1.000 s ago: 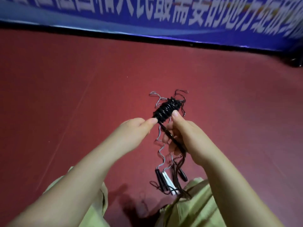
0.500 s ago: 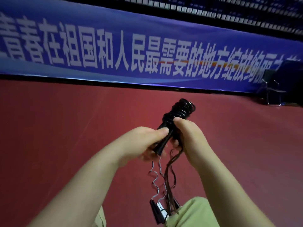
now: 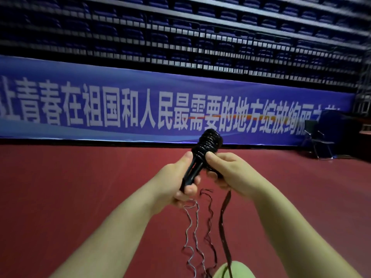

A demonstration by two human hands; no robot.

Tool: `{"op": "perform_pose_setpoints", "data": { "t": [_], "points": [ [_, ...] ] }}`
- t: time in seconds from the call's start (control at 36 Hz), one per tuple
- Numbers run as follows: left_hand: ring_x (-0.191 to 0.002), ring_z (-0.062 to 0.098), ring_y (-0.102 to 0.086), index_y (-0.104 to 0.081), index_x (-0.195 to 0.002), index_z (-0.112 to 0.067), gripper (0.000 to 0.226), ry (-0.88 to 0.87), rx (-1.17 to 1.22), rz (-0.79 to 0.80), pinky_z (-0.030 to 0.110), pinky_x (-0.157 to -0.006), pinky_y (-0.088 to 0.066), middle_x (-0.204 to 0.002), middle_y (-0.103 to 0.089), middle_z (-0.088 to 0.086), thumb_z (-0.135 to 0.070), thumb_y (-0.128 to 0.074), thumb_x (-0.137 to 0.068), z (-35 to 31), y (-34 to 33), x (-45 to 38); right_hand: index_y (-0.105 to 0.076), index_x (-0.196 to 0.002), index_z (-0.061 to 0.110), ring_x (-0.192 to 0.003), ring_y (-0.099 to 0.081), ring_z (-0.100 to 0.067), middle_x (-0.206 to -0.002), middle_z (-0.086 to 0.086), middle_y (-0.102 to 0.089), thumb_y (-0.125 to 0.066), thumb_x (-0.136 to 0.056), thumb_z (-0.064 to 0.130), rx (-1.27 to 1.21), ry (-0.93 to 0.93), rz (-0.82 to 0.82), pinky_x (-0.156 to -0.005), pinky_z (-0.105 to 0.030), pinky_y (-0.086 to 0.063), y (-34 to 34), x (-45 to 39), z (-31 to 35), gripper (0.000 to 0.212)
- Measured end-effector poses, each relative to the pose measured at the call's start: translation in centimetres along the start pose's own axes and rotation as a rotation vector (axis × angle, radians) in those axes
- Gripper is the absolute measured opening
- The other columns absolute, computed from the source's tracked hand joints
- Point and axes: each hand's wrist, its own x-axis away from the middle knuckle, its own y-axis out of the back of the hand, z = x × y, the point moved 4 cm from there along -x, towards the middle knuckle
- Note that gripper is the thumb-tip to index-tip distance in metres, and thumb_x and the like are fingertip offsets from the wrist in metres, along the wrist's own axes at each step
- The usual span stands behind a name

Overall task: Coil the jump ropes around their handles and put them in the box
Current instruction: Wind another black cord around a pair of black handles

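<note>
Both hands are closed on the same jump rope: my left hand (image 3: 180, 183) grips the bare lower end of the black handles (image 3: 192, 169), fingers curled round it, while my right hand (image 3: 226, 173) pinches the coil (image 3: 208, 143) with the thumb at its base, the loose cord (image 3: 224, 227) running out beneath my palm. The handles tilt toward one o'clock. Other wavy ropes (image 3: 192, 237) dangle from the left hand toward six o'clock, over the red floor (image 3: 80, 187). No box is in view.

I judge the risk is the top turns slipping off the end if my thumb eases, or the hanging ropes snagging in the next wrap and getting wound in.

Compared with half a second ago, the coil sits higher against the blue banner (image 3: 100, 105), my left hand has slid down to the handles' end, and the dangling handles below have dropped out of sight.
</note>
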Motion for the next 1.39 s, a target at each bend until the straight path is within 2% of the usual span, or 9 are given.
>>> {"op": "perform_pose_setpoints", "data": {
  "t": [0.22, 0.53, 0.72, 0.86, 1.03, 1.08, 1.17, 1.28, 1.39],
  "points": [
    [-0.039, 0.011, -0.028, -0.053, -0.072, -0.017, 0.059, -0.157, -0.286, -0.153, 0.028, -0.050, -0.026, -0.047, -0.043, -0.006, -0.059, -0.021, -0.096, -3.2, -1.7, 2.0, -0.049, -0.057, 0.017, -0.042, -0.028, -0.015, -0.046, 0.003, -0.038, -0.046, -0.085, 0.061, 0.164, -0.035, -0.220, -0.047, -0.026, -0.023, 1.2, 3.2, 2.8, 0.052],
    [-0.072, 0.022, -0.052, -0.049, -0.074, -0.013, 0.059, -0.305, -0.796, -0.471, 0.038, -0.072, -0.043, -0.073, -0.054, 0.001, -0.063, -0.022, -0.090, -6.1, -1.4, 4.6, -0.065, -0.100, -0.002, -0.049, -0.047, -0.011, -0.058, 0.003, -0.055, -0.042, -0.092, 0.059, 0.066, -0.040, -0.174, -0.050, -0.023, -0.040, 0.6, 5.0, 5.9, 0.066],
    [-0.054, 0.003, -0.044, -0.055, -0.079, -0.030, 0.031, -0.366, -0.679, -0.428, 0.026, -0.057, -0.036, -0.061, -0.051, -0.015, -0.060, -0.050, -0.086, -5.9, -0.8, 6.1, -0.065, -0.056, 0.035, -0.053, -0.046, -0.010, -0.055, 0.010, -0.053, -0.042, -0.077, 0.077, 0.225, 0.004, -0.295, -0.064, -0.032, -0.039, 0.0, 5.0, 6.7, 0.053],
    [-0.051, 0.004, -0.043, -0.056, -0.078, -0.024, 0.031, -0.433, -0.600, -0.382, 0.024, -0.055, -0.035, -0.060, -0.053, -0.014, -0.055, -0.060, -0.081, -6.4, -0.6, 6.7, -0.063, -0.062, 0.031, -0.047, -0.035, -0.005, -0.048, 0.015, -0.042, -0.050, -0.091, 0.053, 0.158, 0.155, -0.349, -0.057, -0.029, -0.030, -0.5, 5.4, 7.6, 0.038],
    [-0.070, 0.013, -0.060, -0.068, -0.099, -0.010, 0.039, -0.384, -0.270, -0.146, 0.043, -0.078, -0.053, -0.072, -0.066, -0.005, -0.046, -0.061, -0.086, -6.7, -1.0, 6.8, -0.052, -0.051, 0.030, -0.045, -0.029, -0.002, -0.046, 0.014, -0.035, -0.050, -0.074, 0.041, -0.016, 0.259, -0.273, -0.055, -0.028, -0.022, -1.2, 4.9, 8.9, 0.025],
    [-0.078, 0.017, -0.066, -0.068, -0.103, -0.006, 0.058, -0.339, -0.022, 0.125, 0.042, -0.077, -0.056, -0.084, -0.071, 0.004, -0.059, -0.056, -0.083, -6.2, -1.0, 6.7, -0.052, -0.062, 0.026, -0.046, -0.036, -0.003, -0.050, 0.012, -0.041, -0.050, -0.071, 0.041, -0.041, 0.282, -0.233, -0.057, -0.028, -0.026, -1.3, 5.0, 9.4, 0.018],
    [-0.085, 0.021, -0.067, -0.058, -0.123, 0.002, 0.082, -0.338, 0.346, 0.642, 0.040, -0.080, -0.054, -0.101, -0.069, 0.013, -0.069, -0.045, -0.085, -5.6, -1.9, 7.3, -0.057, -0.088, 0.013, -0.063, -0.052, -0.017, -0.069, -0.002, -0.057, -0.053, -0.054, 0.057, -0.103, 0.264, -0.130, -0.067, -0.034, -0.039, -1.1, 5.3, 9.4, 0.056],
    [-0.068, 0.011, -0.060, -0.053, -0.124, 0.001, 0.073, -0.286, 0.522, 0.933, 0.033, -0.072, -0.054, -0.086, -0.066, 0.002, -0.063, -0.033, -0.094, -5.0, -3.9, 8.0, -0.052, -0.081, 0.012, -0.053, -0.052, -0.003, -0.059, 0.010, -0.055, -0.052, -0.058, 0.054, -0.065, 0.394, -0.064, -0.055, -0.017, -0.042, -2.0, 6.4, 10.8, 0.048],
    [-0.053, 0.006, -0.047, -0.063, -0.109, -0.007, 0.061, -0.205, 0.576, 0.962, 0.024, -0.060, -0.049, -0.070, -0.060, -0.006, -0.060, -0.037, -0.094, -4.8, -4.0, 7.9, -0.053, -0.077, 0.015, -0.074, -0.047, -0.022, -0.079, -0.005, -0.048, -0.049, -0.070, 0.064, 0.031, 0.368, -0.115, -0.069, -0.046, -0.042, -1.8, 6.3, 10.7, 0.049]
  ]
}}
